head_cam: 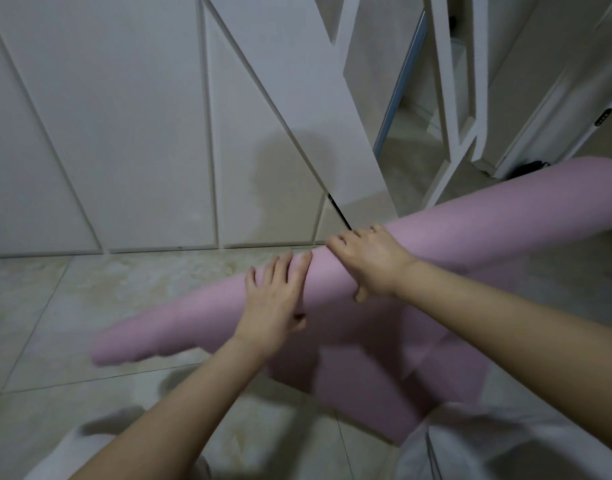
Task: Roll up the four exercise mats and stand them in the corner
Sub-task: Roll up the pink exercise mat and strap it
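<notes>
One pink mat (pixel 471 223) is in view, mostly rolled. Its long axis runs from eight o'clock to two o'clock across the tiled floor (pixel 72 306), and its unrolled tail (pixel 367 375) trails back toward five o'clock. Both hands sit mid-roll, just beside each other: the left hand (pixel 273 299) presses flat with straight fingers, while the right hand (pixel 374 261), nearer two o'clock, curls over the far side. Rolling onward likely means pushing toward twelve o'clock, where the white panelled wall (pixel 124 133) stands near. No other mats show.
</notes>
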{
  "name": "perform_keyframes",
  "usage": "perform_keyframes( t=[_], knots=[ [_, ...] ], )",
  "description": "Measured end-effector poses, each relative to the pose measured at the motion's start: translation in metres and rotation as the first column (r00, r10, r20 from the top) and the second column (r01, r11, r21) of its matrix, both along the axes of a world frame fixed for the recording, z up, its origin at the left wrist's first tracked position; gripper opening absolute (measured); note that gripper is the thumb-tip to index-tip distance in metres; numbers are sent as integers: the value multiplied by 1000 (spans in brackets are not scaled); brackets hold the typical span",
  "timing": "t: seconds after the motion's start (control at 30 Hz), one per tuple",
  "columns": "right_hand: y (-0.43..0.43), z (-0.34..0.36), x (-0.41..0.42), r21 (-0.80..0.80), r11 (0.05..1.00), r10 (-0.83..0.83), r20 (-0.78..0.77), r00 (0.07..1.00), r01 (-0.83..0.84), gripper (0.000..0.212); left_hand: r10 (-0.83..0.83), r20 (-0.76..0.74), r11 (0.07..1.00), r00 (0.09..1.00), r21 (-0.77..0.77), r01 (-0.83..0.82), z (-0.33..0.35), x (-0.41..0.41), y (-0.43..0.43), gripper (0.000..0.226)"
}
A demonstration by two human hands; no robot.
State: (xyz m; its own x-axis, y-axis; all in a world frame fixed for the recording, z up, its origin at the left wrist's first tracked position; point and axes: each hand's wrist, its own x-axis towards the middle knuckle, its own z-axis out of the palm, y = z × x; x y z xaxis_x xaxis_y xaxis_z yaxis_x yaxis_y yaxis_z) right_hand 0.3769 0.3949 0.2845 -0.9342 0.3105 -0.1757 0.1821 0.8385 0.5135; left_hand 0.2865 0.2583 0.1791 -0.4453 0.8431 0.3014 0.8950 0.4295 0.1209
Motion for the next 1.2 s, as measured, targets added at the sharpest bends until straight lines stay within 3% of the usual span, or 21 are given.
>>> perform_keyframes(
  t=[0.13, 0.27, 0.4, 0.47, 0.53, 0.63, 0.7, 0.8, 0.97, 1.03, 1.2],
  knots=[
    [1, 13, -18, -81, 994, -79, -100, 992, 71, 84, 95, -170, 994, 981, 71, -84, -10, 5, 2, 122],
    [0, 19, -21, -186, 977, -124, -103, 987, 104, 88, 68, -217, 996, 974, 71, -54, -16, 0, 4, 141],
    [2, 26, -12, -318, 924, -212, 30, 977, 211, 93, -2, -216, 997, 976, 79, 20, -16, -3, 4, 136],
    [5, 33, -4, -418, 853, -285, 134, 949, 314, 93, -98, -211, 990, 973, 82, 118, -15, -5, 4, 136],
    [7, 37, 4, -480, 779, -330, 231, 915, 402, 89, -202, -155, 976, 967, 55, 213, -14, -6, 5, 131],
    [4, 33, 15, -489, 773, -313, 260, 913, 404, 85, -261, -33, 965, 965, -16, 261, -11, 0, 5, 119],
    [-1, 28, 21, -457, 835, -253, 177, 951, 307, 86, -289, 55, 957, 956, -20, 291, -9, 3, 5, 112],
    [-11, 12, 28, -195, 973, -88, 167, 982, 121, 95, -299, 209, 952, 931, -10, 307, -6, 1, 6, 108],
    [-26, -15, 39, 130, 992, -15, 161, 987, -6, 110, -300, 340, 944, 891, -28, 329, -5, -7, 8, 110],
    [-25, -20, 41, 173, 984, 14, 136, 991, -37, 106, -290, 367, 943, 884, -48, 329, -3, -11, 6, 113],
    [-10, -22, 31, 87, 995, 40, 120, 992, -51, 91, -255, 399, 950, 881, -66, 305, -4, -13, 5, 109]
  ],
)
